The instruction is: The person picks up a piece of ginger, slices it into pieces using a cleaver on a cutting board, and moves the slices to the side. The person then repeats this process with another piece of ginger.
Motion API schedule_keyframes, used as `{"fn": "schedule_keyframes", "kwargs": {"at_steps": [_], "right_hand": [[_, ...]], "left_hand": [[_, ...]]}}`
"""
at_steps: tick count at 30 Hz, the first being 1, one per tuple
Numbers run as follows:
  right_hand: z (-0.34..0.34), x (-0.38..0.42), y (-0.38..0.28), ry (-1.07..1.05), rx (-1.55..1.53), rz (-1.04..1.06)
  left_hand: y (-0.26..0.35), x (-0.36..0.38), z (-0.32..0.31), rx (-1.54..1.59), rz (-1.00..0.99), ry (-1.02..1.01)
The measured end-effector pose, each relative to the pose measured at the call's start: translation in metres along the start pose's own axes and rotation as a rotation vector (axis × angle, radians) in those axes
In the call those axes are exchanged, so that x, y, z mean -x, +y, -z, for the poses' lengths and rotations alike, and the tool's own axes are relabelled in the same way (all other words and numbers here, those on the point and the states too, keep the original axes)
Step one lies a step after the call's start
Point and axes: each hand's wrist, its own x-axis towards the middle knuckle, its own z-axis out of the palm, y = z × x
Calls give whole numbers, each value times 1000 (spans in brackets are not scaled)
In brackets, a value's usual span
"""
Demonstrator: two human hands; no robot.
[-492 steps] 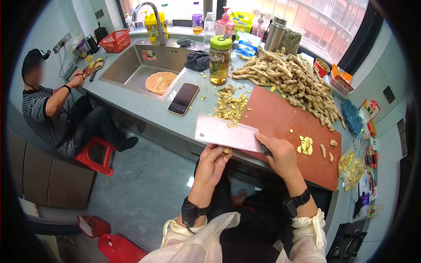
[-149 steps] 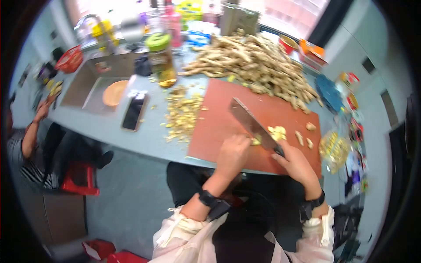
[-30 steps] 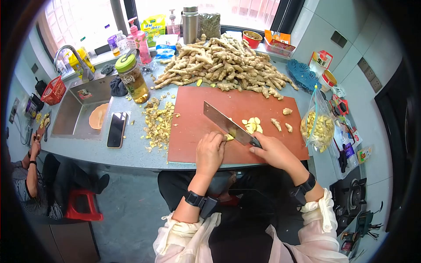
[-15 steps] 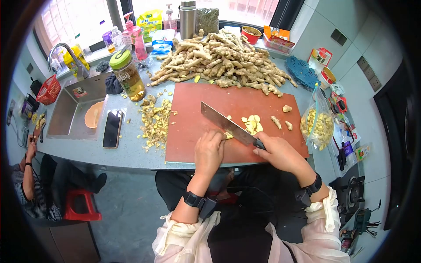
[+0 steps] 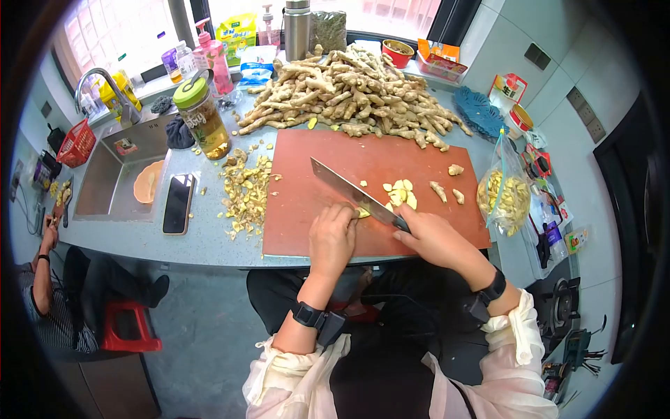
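Observation:
On a red-brown cutting board (image 5: 317, 209), my left hand (image 5: 332, 237) pins a small piece of ginger (image 5: 362, 212) at its fingertips. My right hand (image 5: 430, 237) grips the handle of a cleaver (image 5: 345, 190), whose blade slants across the board and rests on that piece. Cut ginger slices (image 5: 399, 194) lie just beyond the blade, and two small chunks (image 5: 447, 191) sit further right. A big heap of whole ginger roots (image 5: 349, 94) fills the back of the counter.
Ginger peelings (image 5: 244, 188) are strewn left of the board, beside a phone (image 5: 177, 203) and a jar (image 5: 199, 119). A sink (image 5: 112, 178) holds an orange bowl. A bag of slices (image 5: 504, 199) stands at the right. Another person (image 5: 49, 286) sits at far left.
The cleaver blade has shifted slightly left and up over the ginger piece. My left hand stays on the piece. The view has barely moved over the last second.

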Motion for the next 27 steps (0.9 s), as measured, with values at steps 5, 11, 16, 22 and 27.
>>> {"fn": "schedule_keyframes", "kwargs": {"at_steps": [5, 11, 16, 22, 27], "right_hand": [[8, 22, 4, -57, 22, -58], [-8, -6, 0, 10, 9, -41], [-14, -18, -9, 40, 12, -27], [6, 24, 21, 16, -50, -63], [17, 34, 13, 24, -159, -98]], "left_hand": [[0, 0, 0, -2, 5, 0], [3, -2, 4, -19, -9, -11], [1, 2, 1, -30, -47, 9], [3, 1, 2, -9, -30, 2], [0, 3, -2, -9, -15, 11]]}}
